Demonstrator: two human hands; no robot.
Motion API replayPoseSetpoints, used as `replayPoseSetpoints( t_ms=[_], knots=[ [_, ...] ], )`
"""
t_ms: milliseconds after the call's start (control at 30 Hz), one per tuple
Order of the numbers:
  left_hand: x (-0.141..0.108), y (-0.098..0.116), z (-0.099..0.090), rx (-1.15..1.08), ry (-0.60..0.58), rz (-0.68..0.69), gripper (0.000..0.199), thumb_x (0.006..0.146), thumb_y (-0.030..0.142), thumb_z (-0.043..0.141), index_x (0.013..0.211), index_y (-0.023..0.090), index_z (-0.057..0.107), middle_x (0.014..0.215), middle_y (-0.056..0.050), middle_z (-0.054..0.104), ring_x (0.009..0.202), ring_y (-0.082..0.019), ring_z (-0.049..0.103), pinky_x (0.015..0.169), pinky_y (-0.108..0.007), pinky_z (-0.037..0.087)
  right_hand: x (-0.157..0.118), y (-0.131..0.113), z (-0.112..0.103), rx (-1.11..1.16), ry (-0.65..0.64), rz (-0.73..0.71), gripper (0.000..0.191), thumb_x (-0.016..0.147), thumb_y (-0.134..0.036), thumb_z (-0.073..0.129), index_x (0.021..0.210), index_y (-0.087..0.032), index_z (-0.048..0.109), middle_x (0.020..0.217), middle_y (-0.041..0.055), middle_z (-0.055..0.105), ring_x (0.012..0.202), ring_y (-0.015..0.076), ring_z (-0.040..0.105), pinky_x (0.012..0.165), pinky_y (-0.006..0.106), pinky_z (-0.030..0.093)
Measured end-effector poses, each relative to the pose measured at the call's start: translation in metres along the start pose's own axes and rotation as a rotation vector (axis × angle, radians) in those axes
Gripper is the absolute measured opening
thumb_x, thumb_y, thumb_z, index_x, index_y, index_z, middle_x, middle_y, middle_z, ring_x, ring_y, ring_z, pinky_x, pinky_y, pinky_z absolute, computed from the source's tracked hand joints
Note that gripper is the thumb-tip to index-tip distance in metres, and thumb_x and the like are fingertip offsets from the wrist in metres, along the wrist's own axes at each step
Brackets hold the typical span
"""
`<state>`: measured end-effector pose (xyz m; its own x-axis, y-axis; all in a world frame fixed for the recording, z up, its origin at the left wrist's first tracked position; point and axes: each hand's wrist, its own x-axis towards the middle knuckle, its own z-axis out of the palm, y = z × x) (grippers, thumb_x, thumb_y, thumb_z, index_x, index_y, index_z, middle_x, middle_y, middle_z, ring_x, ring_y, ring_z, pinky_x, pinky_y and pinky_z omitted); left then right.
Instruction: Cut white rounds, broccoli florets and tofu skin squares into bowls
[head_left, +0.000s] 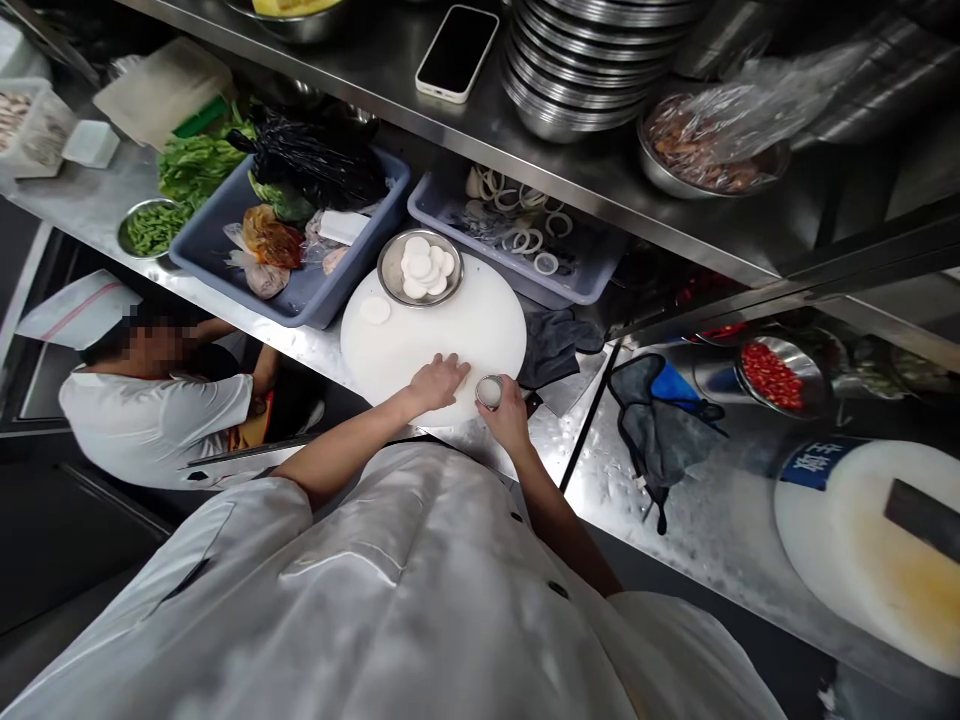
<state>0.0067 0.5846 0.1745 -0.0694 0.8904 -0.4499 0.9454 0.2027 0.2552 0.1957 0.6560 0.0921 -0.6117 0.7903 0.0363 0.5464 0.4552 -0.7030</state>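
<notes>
Had white rounds [426,266] piled in the far bowl [388,271], one straggler [376,310] leftward on the board [469,335] (partway done, maybe); held a metal ring [478,395] near right in the right grip [510,412], with the left grip [441,382] loosely spread.

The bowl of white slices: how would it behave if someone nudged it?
The bowl looks low and wide, so it would probably slide before tipping. Its shiny, metal-like wall suggests it would stay stiff. The white slices are piled loosely, so the top ones might shift.
</notes>
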Motion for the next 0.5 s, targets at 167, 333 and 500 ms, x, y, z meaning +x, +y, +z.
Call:
replayPoseSetpoints(
  t_ms=[167,333,500],
  knots=[
    [0.000,-0.015,-0.009,0.003,0.003,0.074,0.049,0.087,0.024,0.073,0.133,0.019,0.060,0.130,-0.017,0.059,0.116,-0.033,0.063,0.096,-0.041,0.053,0.000,0.004,0.003,0.014,0.011,-0.026,0.062,0.079,-0.032,0.073,0.133,-0.016,0.048,0.125,0.0184,0.063,0.117,0.0340,0.064,0.100,0.051,0.055],
    [0.006,-0.036,-0.018,-0.172,0.036,0.102,0.059,0.084,0.036,0.076,0.139,0.020,0.060,0.124,-0.014,0.066,0.115,-0.032,0.067,0.096,-0.038,0.052,0.001,0.004,0.001,-0.002,-0.005,-0.029,0.061,0.080,-0.033,0.073,0.134,-0.016,0.049,0.125,0.0179,0.063,0.114,0.0334,0.064,0.098,0.051,0.055],
    [-0.002,-0.100,-0.017,-0.194,0.260,-0.118,0.061,0.083,0.029,0.073,0.140,0.015,0.058,0.130,-0.017,0.065,0.117,-0.033,0.065,0.105,-0.042,0.049,0.001,0.003,-0.002,-0.027,0.007,-0.035,0.060,0.081,-0.033,0.072,0.135,-0.016,0.052,0.126,0.0173,0.064,0.115,0.0329,0.064,0.100,0.051,0.054]
  ],
)
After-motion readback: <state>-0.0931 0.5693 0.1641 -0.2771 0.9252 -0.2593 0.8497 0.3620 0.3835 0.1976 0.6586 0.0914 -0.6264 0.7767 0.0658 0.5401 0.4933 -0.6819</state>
